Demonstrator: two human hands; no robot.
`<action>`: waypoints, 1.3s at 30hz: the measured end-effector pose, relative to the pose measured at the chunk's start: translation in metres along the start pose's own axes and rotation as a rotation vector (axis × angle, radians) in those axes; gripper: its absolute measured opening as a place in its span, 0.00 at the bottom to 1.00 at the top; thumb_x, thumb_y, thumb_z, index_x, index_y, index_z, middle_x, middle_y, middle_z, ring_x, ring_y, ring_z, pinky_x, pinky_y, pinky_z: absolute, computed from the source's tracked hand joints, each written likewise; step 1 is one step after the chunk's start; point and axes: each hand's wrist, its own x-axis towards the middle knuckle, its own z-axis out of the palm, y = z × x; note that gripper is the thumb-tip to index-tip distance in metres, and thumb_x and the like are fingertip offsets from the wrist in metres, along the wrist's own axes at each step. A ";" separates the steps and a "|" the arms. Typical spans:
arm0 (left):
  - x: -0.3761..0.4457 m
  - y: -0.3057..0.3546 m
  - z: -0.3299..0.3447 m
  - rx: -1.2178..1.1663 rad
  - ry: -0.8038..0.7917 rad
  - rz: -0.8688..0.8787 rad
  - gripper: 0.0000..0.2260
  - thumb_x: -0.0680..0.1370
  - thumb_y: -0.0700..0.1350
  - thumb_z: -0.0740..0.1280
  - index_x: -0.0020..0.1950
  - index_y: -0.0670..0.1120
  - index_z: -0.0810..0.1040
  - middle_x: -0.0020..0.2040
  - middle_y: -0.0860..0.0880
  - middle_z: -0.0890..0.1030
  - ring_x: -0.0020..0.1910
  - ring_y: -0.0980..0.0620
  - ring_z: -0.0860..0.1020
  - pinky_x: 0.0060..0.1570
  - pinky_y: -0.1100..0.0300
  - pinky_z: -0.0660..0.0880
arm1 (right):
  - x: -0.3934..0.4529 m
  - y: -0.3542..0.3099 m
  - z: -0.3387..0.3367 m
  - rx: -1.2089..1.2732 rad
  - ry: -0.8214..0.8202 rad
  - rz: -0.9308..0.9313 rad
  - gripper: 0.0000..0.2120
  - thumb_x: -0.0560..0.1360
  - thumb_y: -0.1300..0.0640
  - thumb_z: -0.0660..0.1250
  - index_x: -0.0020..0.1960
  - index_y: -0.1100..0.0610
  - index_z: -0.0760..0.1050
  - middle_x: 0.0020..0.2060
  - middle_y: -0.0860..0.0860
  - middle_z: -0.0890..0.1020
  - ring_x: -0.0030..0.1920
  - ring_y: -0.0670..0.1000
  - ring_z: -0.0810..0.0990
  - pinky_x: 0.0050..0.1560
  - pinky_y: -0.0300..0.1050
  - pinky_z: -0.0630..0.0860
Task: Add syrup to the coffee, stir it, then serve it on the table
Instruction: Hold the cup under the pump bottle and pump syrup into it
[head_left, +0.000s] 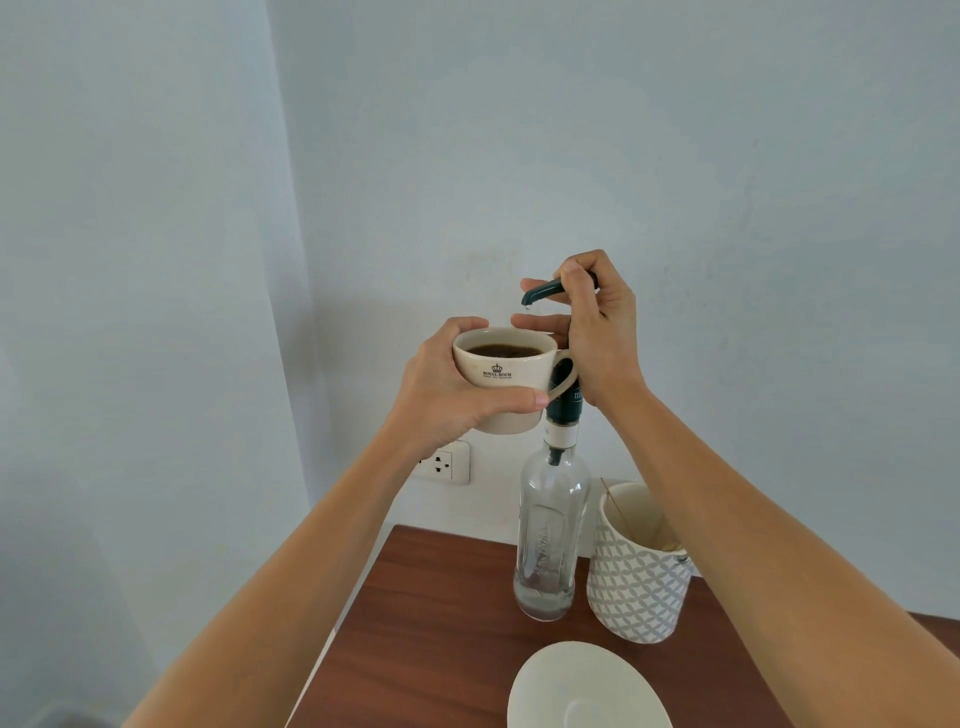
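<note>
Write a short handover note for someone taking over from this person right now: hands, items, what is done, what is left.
Left hand holds the coffee cup raised under the pump spout.
Right hand grips the pump head on the syrup bottle, which stands on the table nearly empty.
A drop hangs at the spout; syrup step is under way.
Left: stir, using sticks in the patterned holder, then set cup on saucer.

My cup (501, 382) looks like glazed cream ceramic, smooth and softly glossy. Beside it, the syrup bottle (551, 535) is clear embossed glass with a dark matt plastic pump (545, 292). Below the bottle, the desk (441, 634) is reddish satin wood grain; the saucer (587, 691) is matt white.
</note>
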 end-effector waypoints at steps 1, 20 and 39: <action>0.000 0.000 0.000 -0.002 0.001 0.000 0.46 0.48 0.61 0.81 0.65 0.55 0.75 0.55 0.56 0.83 0.56 0.53 0.82 0.55 0.52 0.82 | 0.000 0.000 0.000 -0.002 0.001 -0.001 0.08 0.83 0.57 0.58 0.47 0.59 0.71 0.34 0.45 0.85 0.39 0.54 0.88 0.44 0.71 0.81; -0.001 0.000 0.001 0.004 0.009 -0.015 0.48 0.47 0.61 0.81 0.66 0.55 0.74 0.56 0.55 0.83 0.57 0.52 0.82 0.57 0.48 0.82 | -0.001 -0.002 0.000 -0.022 0.011 -0.006 0.08 0.82 0.60 0.57 0.45 0.60 0.70 0.32 0.44 0.84 0.38 0.54 0.88 0.43 0.71 0.80; -0.001 -0.002 0.002 -0.007 0.011 -0.013 0.47 0.48 0.61 0.81 0.66 0.54 0.75 0.56 0.55 0.82 0.56 0.53 0.82 0.54 0.52 0.83 | -0.003 -0.002 0.000 -0.036 0.002 0.013 0.09 0.81 0.62 0.56 0.42 0.59 0.69 0.29 0.41 0.82 0.40 0.59 0.88 0.43 0.72 0.80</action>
